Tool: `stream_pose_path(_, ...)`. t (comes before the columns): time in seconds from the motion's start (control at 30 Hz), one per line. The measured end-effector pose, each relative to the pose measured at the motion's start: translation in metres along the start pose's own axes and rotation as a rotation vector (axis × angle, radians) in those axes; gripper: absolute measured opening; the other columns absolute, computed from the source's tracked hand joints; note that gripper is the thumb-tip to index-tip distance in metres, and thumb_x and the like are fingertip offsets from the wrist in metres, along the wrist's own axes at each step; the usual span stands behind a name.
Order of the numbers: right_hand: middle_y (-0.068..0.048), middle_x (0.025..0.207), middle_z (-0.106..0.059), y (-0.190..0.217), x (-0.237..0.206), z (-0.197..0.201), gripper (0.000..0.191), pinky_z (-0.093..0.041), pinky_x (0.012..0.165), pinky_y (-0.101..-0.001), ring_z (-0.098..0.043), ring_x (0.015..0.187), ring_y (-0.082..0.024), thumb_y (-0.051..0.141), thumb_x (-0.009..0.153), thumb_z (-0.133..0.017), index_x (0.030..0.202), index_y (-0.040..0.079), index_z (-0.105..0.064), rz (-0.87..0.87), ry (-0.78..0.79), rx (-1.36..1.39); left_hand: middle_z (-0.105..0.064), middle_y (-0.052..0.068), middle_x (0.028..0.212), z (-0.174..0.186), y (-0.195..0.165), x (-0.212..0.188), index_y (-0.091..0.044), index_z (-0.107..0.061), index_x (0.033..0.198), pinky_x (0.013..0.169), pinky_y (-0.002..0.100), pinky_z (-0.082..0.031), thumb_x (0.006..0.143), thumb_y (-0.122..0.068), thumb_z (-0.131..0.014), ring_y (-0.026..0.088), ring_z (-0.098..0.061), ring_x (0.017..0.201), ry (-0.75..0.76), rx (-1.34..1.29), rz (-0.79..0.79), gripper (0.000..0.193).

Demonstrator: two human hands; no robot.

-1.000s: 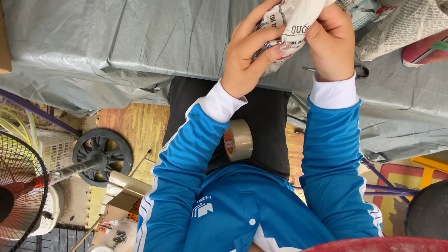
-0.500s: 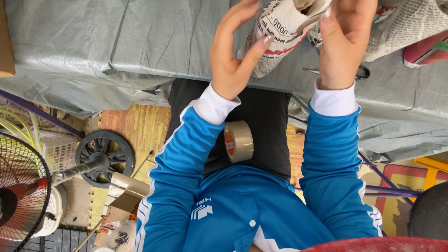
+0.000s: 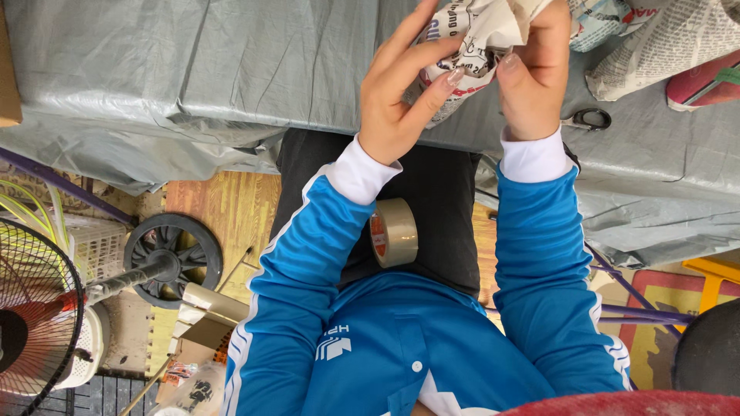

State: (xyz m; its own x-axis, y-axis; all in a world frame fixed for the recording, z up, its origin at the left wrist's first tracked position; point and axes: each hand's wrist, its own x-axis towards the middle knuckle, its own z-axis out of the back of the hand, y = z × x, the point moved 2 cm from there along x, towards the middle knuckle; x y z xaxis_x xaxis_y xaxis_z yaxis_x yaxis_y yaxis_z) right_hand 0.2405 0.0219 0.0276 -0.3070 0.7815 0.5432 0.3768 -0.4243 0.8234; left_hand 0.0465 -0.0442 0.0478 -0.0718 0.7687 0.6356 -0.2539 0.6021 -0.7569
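Seen from above, both hands meet at the top centre of the frame over a grey-covered worktop [image 3: 193, 69]. The left hand [image 3: 401, 100] and right hand [image 3: 532, 77] have their fingers clamped on a newspaper-wrapped bundle [image 3: 478, 38], which sits between them and runs up toward the upper right, partly out of frame. Both hands are equally close. A roll of brown tape [image 3: 395, 233] rests on the lap, lower centre. Scissors [image 3: 590, 119] lie on the worktop just right of the right wrist.
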Motion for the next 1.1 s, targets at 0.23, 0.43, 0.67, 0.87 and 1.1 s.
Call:
stream_pose_path(0.23,-0.005,0.127,-0.067,0.025,0.019,-0.022,0.061,-0.050,0.095,-0.0278,-0.064,0.112,-0.014,0.037,0.100,-0.073,0.143,0.006,-0.042,-0.085,-0.004,-0.024,-0.060,0.004,0.146,0.001,-0.006,0.012,-0.009,-0.074,0.112,0.106,0.032,-0.051,0.102,-0.016,-0.078,0.020,-0.066,0.123,-0.019,0.056,-0.051,0.012)
stream_pose_path(0.43,-0.006,0.136,-0.065,0.062,0.025,-0.039,0.060,-0.047,0.107,-0.0313,-0.062,0.121,-0.019,0.040,0.101,-0.077,0.145,0.003,-0.057,0.070,0.173,-0.490,-0.067,0.002,0.135,0.000,-0.006,0.012,-0.013,-0.071,0.117,0.100,0.030,-0.053,0.102,-0.018,-0.079,0.020,-0.070,0.115,-0.059,0.044,0.008,0.017)
stream_pose_path(0.67,-0.012,0.139,-0.069,0.092,0.029,-0.067,0.035,-0.036,0.117,-0.0449,-0.062,0.136,-0.030,0.019,0.107,-0.072,0.137,0.003,-0.064,0.195,0.214,-0.996,-0.062,0.009,0.142,-0.003,0.017,-0.004,-0.009,-0.048,0.148,0.115,0.029,-0.046,0.119,-0.024,-0.057,0.019,-0.059,0.132,0.010,-0.394,0.177,0.033)
stream_pose_path(0.87,-0.014,0.137,-0.070,0.093,0.025,-0.076,0.027,-0.039,0.112,-0.0472,-0.059,0.138,-0.031,0.009,0.107,-0.066,0.133,0.003,-0.072,0.311,0.321,-1.100,-0.054,0.012,0.155,0.012,0.029,0.004,-0.012,-0.039,0.157,0.125,0.030,-0.035,0.124,-0.041,-0.035,0.019,-0.049,0.144,0.123,-0.608,0.149,0.044)
stream_pose_path(1.1,-0.008,0.138,-0.072,0.076,0.031,-0.049,0.024,-0.041,0.118,-0.0498,-0.055,0.145,-0.032,0.015,0.102,-0.079,0.126,0.014,-0.078,0.400,0.571,-0.879,-0.062,0.009,0.148,0.013,0.023,0.030,-0.011,-0.050,0.151,0.117,0.029,-0.046,0.124,-0.042,-0.032,0.020,-0.060,0.139,0.333,-0.324,0.066,0.045)
